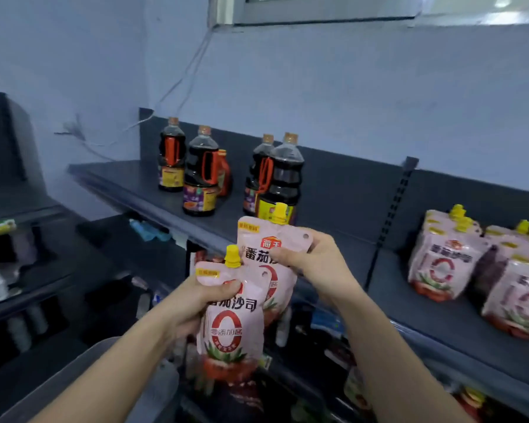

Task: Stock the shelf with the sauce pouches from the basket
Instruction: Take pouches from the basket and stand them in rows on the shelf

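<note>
My left hand (196,303) grips a pink sauce pouch (231,334) with a yellow spout, held upright in front of the dark shelf (342,215). Just above and behind it, my right hand (315,261) pinches a second pink pouch (268,239) by its upper right part. Both pouches hang in the air at the shelf's front edge. Several matching pouches (443,257) stand on the shelf at the right. A grey basket rim (83,361) shows low at the left, under my left forearm.
Several dark sauce bottles (200,175) with red handles stand at the shelf's back left. A slotted upright post (391,209) divides the shelf back. Lower shelves below hold assorted goods. Another dark shelving unit (19,233) stands at the far left.
</note>
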`<state>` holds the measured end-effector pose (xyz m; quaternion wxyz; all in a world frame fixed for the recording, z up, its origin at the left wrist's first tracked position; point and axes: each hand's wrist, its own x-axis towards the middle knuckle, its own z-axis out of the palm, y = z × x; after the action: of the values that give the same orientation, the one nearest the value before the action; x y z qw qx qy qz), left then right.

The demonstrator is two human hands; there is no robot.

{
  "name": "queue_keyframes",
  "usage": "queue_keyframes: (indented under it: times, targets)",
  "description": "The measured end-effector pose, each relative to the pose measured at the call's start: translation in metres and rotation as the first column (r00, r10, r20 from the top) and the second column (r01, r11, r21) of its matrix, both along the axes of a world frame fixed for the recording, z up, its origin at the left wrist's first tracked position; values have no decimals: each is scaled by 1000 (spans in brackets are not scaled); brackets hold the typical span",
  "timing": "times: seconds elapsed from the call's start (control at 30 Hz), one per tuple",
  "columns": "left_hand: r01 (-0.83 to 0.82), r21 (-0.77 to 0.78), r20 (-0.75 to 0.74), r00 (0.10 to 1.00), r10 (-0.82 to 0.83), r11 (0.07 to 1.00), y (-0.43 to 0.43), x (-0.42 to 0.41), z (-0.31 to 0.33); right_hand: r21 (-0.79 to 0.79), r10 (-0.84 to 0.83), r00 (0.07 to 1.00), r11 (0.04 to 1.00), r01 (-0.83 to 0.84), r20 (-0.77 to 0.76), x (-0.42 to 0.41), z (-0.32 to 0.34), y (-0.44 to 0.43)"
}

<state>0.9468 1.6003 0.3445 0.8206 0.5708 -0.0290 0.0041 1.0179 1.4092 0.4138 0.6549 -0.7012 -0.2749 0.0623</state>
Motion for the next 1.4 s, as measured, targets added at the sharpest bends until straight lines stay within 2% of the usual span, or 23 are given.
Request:
queue_keyframes:
  times: [0.17, 0.3, 0.37, 0.5, 0.83, 1.2, 1.27, 1.4]
  targets:
    - [42, 33, 105, 993, -45, 999, -92, 25, 35, 112, -249, 966, 964, 240, 75, 5, 18, -102]
    - [-135, 6, 188, 973, 131, 991, -162, 49, 54, 69, -399, 905, 917, 393, 145, 8, 28, -183]
    - [-206, -18, 217, 954, 205, 978, -196, 60, 61, 96, -455, 882, 890, 446, 120, 8, 30, -220]
    - [-235, -13, 243, 942, 231, 972, -254, 79, 69, 86, -546, 831, 837, 540, 107, 8, 32, -283]
    - [-131, -24, 199, 971, 133, 991, -330, 129, 84, 125, -703, 710, 709, 694, 43, 37, 23, -357]
    - [-20, 152, 128, 992, 0, 988, -333, 195, 58, 45, -734, 665, 666, 744, -133, 74, -17, -366]
    - [31, 173, 102, 994, -49, 984, -327, 202, 51, 17, -739, 667, 669, 743, -97, 76, -18, -365]
    - [182, 325, 89, 971, -221, 928, -309, 215, 51, -109, -762, 631, 622, 776, 148, 79, -8, -366]
